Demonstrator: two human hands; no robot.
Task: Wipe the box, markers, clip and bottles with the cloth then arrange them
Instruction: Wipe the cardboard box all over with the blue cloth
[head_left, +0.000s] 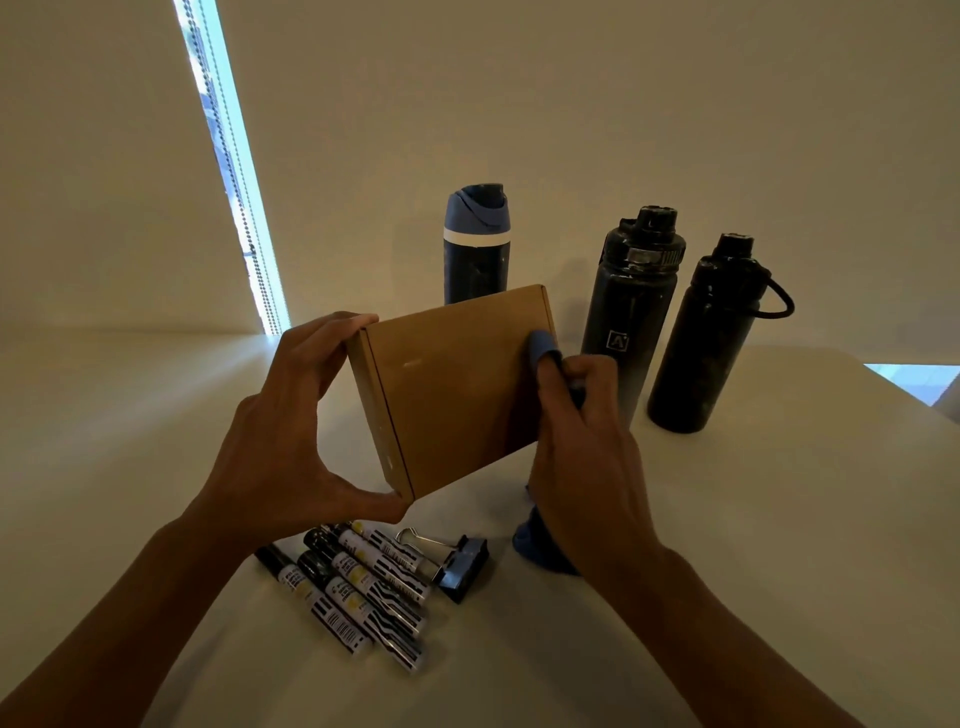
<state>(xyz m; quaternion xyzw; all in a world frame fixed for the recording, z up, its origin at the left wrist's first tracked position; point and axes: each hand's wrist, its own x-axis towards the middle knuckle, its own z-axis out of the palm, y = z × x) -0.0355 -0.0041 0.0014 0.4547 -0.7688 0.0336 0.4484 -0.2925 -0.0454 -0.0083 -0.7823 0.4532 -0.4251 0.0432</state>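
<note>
A flat brown cardboard box (457, 389) is held above the table, tilted toward me. My left hand (280, 431) grips its left edge between thumb and fingers. My right hand (582, 441) grips a blue cloth (543, 345) and presses it against the box's right side; more of the cloth hangs below the hand. Several black-and-white markers (358, 587) lie in a bunch on the table under the box, with a black binder clip (460, 564) beside them. Three dark bottles stand behind: a blue-lidded one (477, 244), a black one with a logo (631, 306) and a black one with a loop handle (706, 332).
The white table (727, 519) ends at a corner on the right. A pale wall rises behind the bottles, with a bright window strip and bead chain (234, 171) at the left.
</note>
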